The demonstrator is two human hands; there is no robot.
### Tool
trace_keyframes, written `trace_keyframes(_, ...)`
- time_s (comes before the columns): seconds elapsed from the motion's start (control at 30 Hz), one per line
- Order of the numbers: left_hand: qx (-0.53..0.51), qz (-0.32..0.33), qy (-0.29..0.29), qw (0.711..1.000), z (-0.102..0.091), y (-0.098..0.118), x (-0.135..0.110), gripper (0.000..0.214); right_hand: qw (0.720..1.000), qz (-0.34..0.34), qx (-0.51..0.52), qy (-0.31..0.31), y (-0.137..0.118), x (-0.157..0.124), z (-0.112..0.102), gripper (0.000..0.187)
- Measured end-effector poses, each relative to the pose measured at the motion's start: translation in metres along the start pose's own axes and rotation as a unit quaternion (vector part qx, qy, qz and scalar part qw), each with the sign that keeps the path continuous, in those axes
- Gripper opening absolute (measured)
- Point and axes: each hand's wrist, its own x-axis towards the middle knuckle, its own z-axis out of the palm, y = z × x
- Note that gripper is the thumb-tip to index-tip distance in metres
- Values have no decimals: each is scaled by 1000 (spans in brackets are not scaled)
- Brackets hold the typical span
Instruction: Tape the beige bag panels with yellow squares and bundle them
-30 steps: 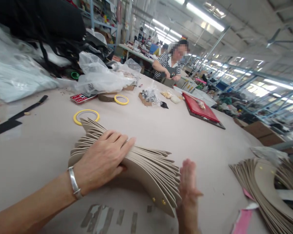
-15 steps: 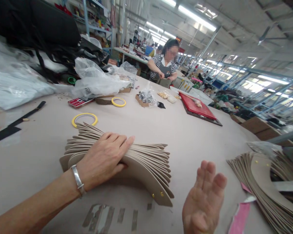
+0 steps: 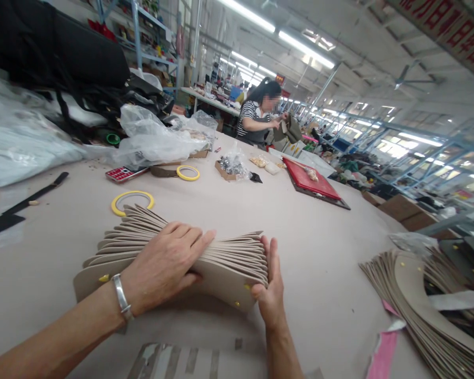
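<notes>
A stack of curved beige leather pieces with small gold studs stands on edge on the pale worktable. My left hand, with a silver bracelet on the wrist, lies flat over the middle of the stack and presses on it. The palm of my right hand is pushed against the stack's right ends, fingers straight and pointing away from me, thumb on the front piece.
A second fanned pile of beige pieces lies at the right with pink strips. Two yellow tape rolls, a red phone, a red tray, plastic bags and black straps lie farther back. A person in a striped shirt works at the far end.
My right hand swung out to the right, then came back flat against the stack's right ends. The fanned pieces are squared closer together. The far person lifted a piece.
</notes>
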Motion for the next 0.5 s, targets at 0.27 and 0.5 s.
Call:
trace_keyframes(0.27,-5,0,-5,1000,-1,2,-3,68,996,-30,79,40,1,15,-21,87)
trace_keyframes(0.5,0,-2,2,1000,1,2,0,68,998,20,49,-27,0,29,-9,81)
